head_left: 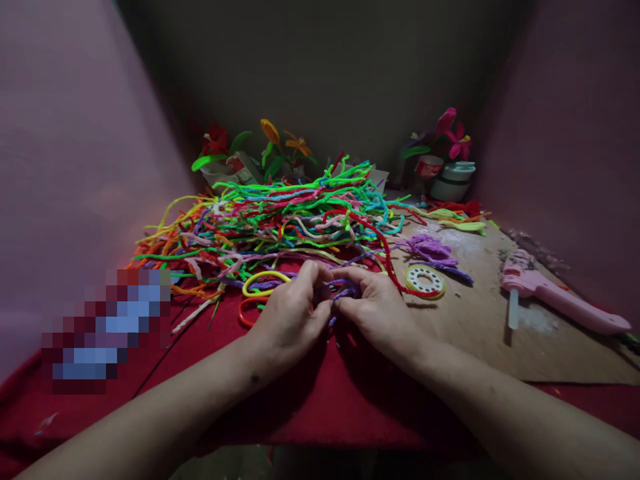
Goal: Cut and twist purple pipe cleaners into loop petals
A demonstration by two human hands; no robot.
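My left hand (pixel 293 312) and my right hand (pixel 374 308) meet over the red cloth (pixel 210 360), fingers pinched together on a purple pipe cleaner (pixel 345 291) that they bend between them. Just beyond my fingers lies a big heap of pipe cleaners (pixel 280 223) in many colours. A yellow loop (pixel 264 281) and a red loop (pixel 246 312) lie left of my left hand. A round white disc with a yellow rim (pixel 425 281) rests right of my right hand, near a finished purple piece (pixel 430 250).
A pink glue gun (pixel 555 297) lies on the brown board (pixel 480 347) at the right. Pots with pipe-cleaner flowers (pixel 450 160) and more flowers (pixel 270 150) stand at the back. Pink walls close in both sides. A blurred patch covers something at the left.
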